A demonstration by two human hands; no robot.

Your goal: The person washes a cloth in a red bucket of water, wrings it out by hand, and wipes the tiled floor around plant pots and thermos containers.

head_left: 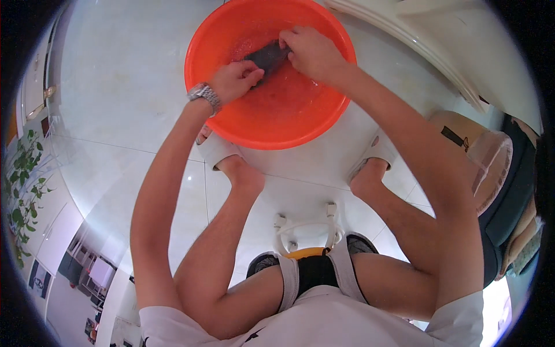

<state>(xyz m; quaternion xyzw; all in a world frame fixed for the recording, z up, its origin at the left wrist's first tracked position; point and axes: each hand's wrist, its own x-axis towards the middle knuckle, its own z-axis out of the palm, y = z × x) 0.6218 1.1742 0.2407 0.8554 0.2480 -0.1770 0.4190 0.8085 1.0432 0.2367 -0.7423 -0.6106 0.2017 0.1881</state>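
Observation:
An orange-red plastic basin stands on the floor in front of my feet, with some water and small bubbles in it. Stretched between my hands over the inside of the basin is a small dark grey cloth. My left hand, with a metal watch on its wrist, pinches the cloth's near left end. At the far right end, the fingers of my right hand are closed on the same cloth. Its exact kind cannot be made out, since both ends are partly covered by my fingers.
Pale floor tiles surround the basin. My slippered feet flank its near side, and a small wheeled stool is under me. A cream piece of furniture curves along the far right. A cardboard box stands at the right, a leafy plant far left.

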